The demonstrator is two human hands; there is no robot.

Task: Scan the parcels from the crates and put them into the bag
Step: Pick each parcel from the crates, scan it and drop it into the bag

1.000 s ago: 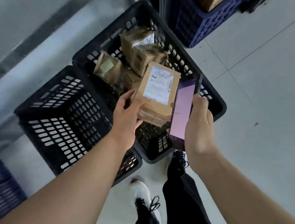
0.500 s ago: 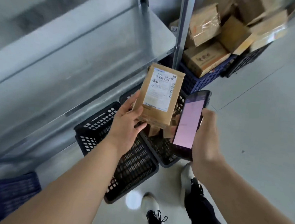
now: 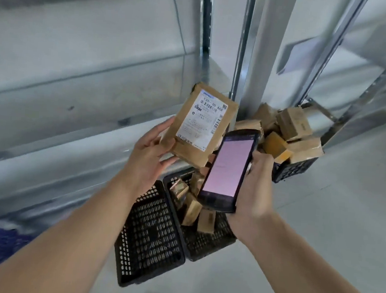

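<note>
Raised higher, parcel point(image 3: 200, 126) (left hand point(image 3: 148, 153) gripping), scanner point(image 3: 228, 170) seemingly clasped by right hand point(image 3: 254, 188)

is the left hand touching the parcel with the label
Touching. The head view shows the left hand gripping the parcel at its lower left edge, thumb across its front.
</note>
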